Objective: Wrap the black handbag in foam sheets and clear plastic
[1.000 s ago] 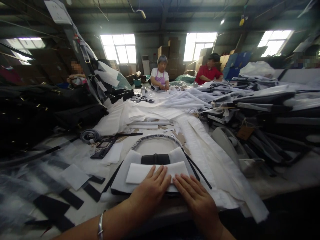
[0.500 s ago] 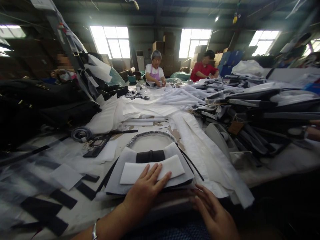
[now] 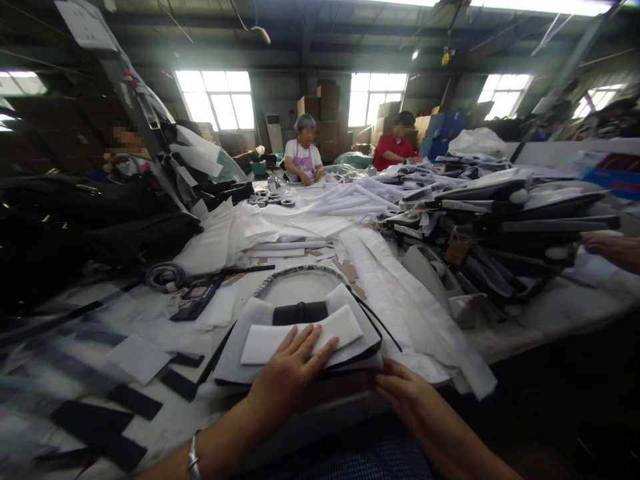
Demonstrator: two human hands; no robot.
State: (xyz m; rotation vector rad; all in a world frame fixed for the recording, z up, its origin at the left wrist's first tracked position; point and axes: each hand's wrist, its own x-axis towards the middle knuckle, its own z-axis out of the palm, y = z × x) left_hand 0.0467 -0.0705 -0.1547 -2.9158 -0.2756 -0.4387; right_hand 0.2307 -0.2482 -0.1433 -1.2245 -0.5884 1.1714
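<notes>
A dark handbag (image 3: 373,355) lies flat on the table before me, with pale wrapping sheet (image 3: 235,348) over it and a wrapped, arched handle (image 3: 300,270) at its far side. On top is a folded white foam sheet (image 3: 257,343). My left hand (image 3: 293,363) lies flat on this foam, fingers spread, holding nothing. At the bag's near right corner is my right hand (image 3: 400,383), its fingers stretched along the edge and touching it; part of the fingertips is hidden. A black strap (image 3: 381,320) runs off the bag's right side.
Black strips (image 3: 135,400) and clear film are scattered at left, near a dark calculator-like device (image 3: 196,297). Long white foam sheets (image 3: 425,320) lie at right, beside piled wrapped bags (image 3: 505,220). Co-workers (image 3: 303,153) sit across the table; another person's hand (image 3: 613,250) reaches in at far right.
My right hand has moved left and up, from just off the bag to its near right edge. My left hand stays on the foam. The camera view has tilted up slightly.
</notes>
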